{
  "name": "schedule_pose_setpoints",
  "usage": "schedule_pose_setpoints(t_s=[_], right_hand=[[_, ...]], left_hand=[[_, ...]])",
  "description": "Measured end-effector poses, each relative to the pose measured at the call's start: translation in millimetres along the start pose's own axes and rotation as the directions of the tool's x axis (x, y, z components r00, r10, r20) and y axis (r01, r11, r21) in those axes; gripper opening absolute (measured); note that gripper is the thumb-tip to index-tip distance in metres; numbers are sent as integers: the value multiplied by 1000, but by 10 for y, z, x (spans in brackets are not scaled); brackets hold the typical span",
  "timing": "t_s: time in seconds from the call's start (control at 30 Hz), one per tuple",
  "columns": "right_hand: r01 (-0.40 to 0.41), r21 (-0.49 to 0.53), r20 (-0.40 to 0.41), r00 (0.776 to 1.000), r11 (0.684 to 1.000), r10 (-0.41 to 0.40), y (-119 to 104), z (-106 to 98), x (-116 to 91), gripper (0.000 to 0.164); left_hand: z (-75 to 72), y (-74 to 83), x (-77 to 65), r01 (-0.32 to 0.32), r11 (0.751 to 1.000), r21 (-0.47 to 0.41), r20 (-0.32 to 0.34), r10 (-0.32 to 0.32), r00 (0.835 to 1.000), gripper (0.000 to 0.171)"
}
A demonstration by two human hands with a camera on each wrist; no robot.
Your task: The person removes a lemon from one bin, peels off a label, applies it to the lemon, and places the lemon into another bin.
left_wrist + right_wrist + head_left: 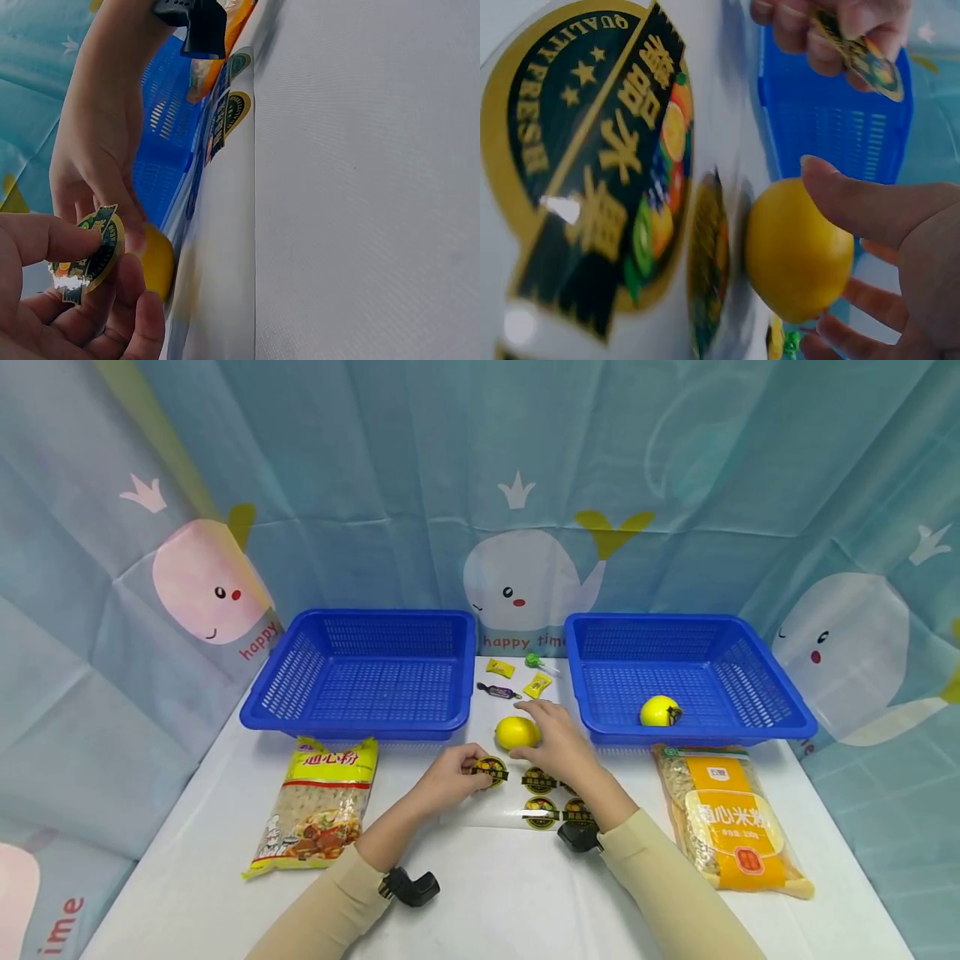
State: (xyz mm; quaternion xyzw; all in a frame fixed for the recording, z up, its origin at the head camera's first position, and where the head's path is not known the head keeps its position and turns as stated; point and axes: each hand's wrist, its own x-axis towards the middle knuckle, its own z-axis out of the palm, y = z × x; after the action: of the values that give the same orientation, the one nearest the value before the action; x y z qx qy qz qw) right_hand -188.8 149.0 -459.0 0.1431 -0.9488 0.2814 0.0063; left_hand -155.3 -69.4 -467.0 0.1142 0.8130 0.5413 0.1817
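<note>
My left hand (450,779) pinches a round black-and-gold fruit sticker (492,772) between thumb and fingers, raised over the white table. In the left wrist view the sticker (105,251) tilts, its printed face partly under the thumb. A yellow lemon (513,733) lies just beyond it. My right hand (561,739) spreads around the lemon's right side, thumb on the near side and fingers on the far side. The right wrist view shows the thumb (862,199) extended along the lemon (799,251). Under the hands lies a clear sheet (480,815) with several more stickers (541,812).
Two blue baskets (360,727) stand at the back; the right basket (697,733) holds a lemon (658,711) bearing a black-and-gold sticker. Wrapped candies (498,692) and a green lollipop (533,660) lie between them. A pasta bag (315,806) lies left, another bag (731,818) right.
</note>
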Motion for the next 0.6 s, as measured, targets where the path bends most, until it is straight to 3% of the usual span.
schedule_pose_setpoints(t_s=[0.17, 0.3, 0.4, 0.43, 0.5, 0.6], right_hand=[[43, 13, 94, 995, 999, -44, 0, 101, 79, 71], [16, 61, 58, 998, 998, -19, 22, 137, 66, 65], [-32, 181, 35, 999, 983, 26, 19, 105, 23, 68], [-52, 249, 45, 998, 967, 42, 13, 88, 5, 67], [-111, 421, 98, 992, 900, 77, -3, 50, -36, 63], [-213, 624, 202, 973, 752, 108, -26, 5, -100, 56]], left_hand=[[10, -18, -6, -5, 999, -39, 6, 5, 1000, 17], [16, -20, 4, -16, 997, -71, 10, 16, 1000, 20], [18, -12, 13, -30, 997, -75, 2, 30, 1000, 20], [17, -6, 14, -30, 997, -76, -2, 30, 1000, 19], [18, 6, 19, -29, 996, -79, -12, 28, 1000, 19], [25, 26, 29, -24, 995, -93, -28, 21, 999, 21]])
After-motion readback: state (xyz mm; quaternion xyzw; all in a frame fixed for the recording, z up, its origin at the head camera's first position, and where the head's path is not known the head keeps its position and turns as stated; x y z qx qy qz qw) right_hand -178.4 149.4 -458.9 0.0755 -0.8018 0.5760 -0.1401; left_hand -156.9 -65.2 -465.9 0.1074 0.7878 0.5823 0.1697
